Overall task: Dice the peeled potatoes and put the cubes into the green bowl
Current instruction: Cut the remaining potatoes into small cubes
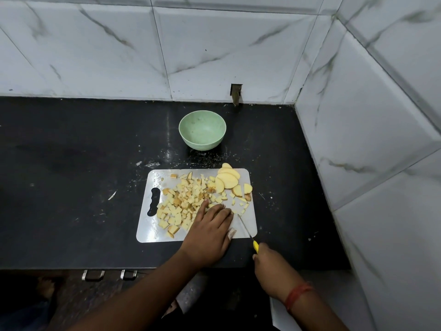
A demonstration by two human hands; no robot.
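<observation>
A white cutting board (248,225) lies on the black counter. A heap of potato cubes (183,201) covers its left and middle. Several uncut potato slices (228,180) lean together at its far right corner. My left hand (210,232) lies flat on the board, fingers straight, touching the near edge of the cubes. My right hand (269,266) grips the yellow handle of a knife (245,229), whose thin blade points onto the board beside my left hand. The green bowl (202,132) stands behind the board with nothing in it.
Tiled walls close the counter (71,163) at the back and on the right. The counter's front edge runs just below the board, with metal drawer handles (93,275) under it. Small white scraps lie on the counter left of the board.
</observation>
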